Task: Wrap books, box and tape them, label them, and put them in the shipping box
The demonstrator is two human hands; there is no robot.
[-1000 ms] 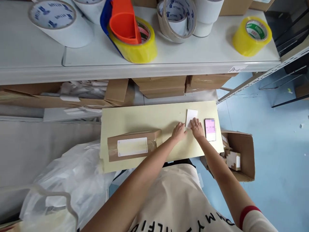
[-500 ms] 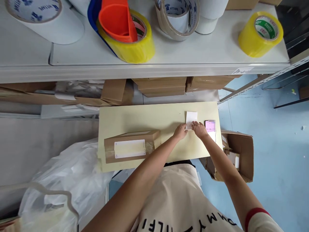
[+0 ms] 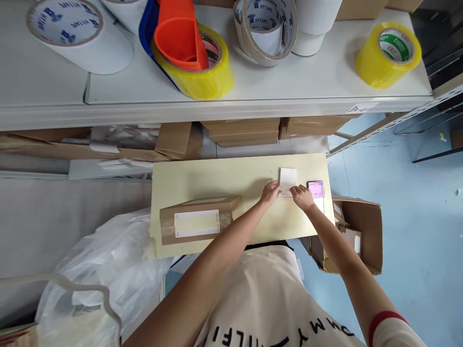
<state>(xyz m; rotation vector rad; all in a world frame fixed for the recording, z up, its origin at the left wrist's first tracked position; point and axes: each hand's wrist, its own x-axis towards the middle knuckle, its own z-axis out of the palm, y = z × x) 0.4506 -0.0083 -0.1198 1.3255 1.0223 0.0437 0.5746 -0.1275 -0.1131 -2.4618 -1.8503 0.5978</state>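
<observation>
A small white rectangular paper [image 3: 288,177] lies on the pale yellow table [image 3: 217,173], perhaps a stack of labels; its thickness is too small to tell. My left hand [image 3: 270,193] is closed at its lower left edge, fingertips pinched against the side. At the lower right corner, my right hand [image 3: 303,197] pinches the paper between thumb and fingers. Just right of that hand sits a phone [image 3: 316,189] with a pink lit screen. A taped cardboard box [image 3: 197,223] with a white label stands on the table's left half.
Above the table runs a grey shelf [image 3: 271,89] with yellow tape rolls [image 3: 388,54], a white roll [image 3: 83,38] and an orange tape dispenser [image 3: 181,41]. An open carton [image 3: 363,236] stands on the floor at right. Clear plastic bags [image 3: 104,260] bulge at left.
My right hand has shifted slightly right and down, from over the paper to its lower right corner, uncovering more of it. My left hand stays at the left edge.
</observation>
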